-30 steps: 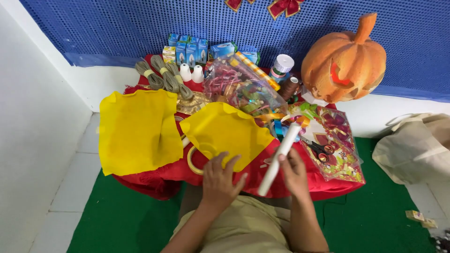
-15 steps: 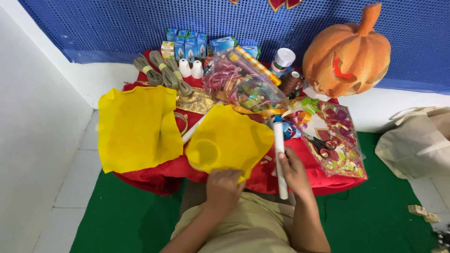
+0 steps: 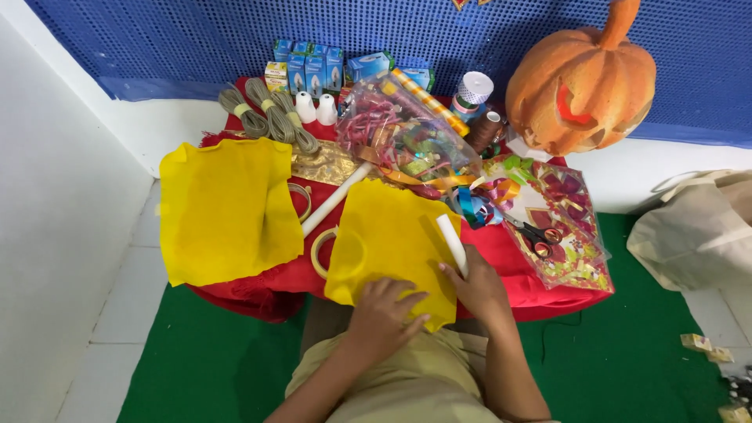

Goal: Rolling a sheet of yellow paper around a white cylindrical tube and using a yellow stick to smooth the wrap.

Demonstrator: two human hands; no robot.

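My left hand [image 3: 384,315] rests flat on the near edge of a yellow felt sheet [image 3: 388,239] that lies on the red-covered table [image 3: 540,290]. My right hand [image 3: 479,286] grips a white stick [image 3: 452,243] at the sheet's right edge, the stick pointing away from me. A roll of tape [image 3: 319,252] peeks out from under the sheet's left side. A second white stick [image 3: 333,201] lies slanted just beyond it.
A larger yellow felt sheet [image 3: 225,207] lies at the left. Clear bags of ribbons [image 3: 403,133], red-handled scissors [image 3: 536,233], twine bundles [image 3: 270,117], small boxes [image 3: 313,69], spools and an orange pumpkin [image 3: 583,78] crowd the back. A cloth bag [image 3: 697,231] sits on the green floor at right.
The white stick swung from slanting up and right to lying upright along the sheet's right edge. My left hand slid back onto the sheet's near edge.
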